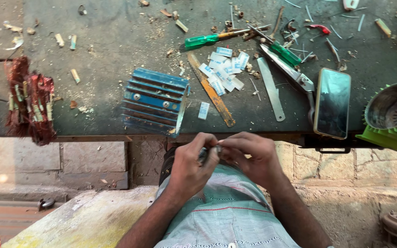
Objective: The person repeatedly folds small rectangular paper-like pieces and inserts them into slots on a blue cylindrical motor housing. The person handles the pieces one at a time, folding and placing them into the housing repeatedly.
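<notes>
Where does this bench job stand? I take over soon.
Done, apparently: a coil bundle of reddish wire lies at the bench edge, and cut white slips are heaped mid-bench. In hand: left hand and right hand pinch a small grey piece, too hidden to identify. Untouched: the blue finned housing.

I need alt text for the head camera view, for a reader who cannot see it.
Two hands, left hand and right hand, pinch a small metal part together over the person's lap, below a cluttered workbench. On the bench lie a blue finned block, a phone and a green-handled screwdriver.
</notes>
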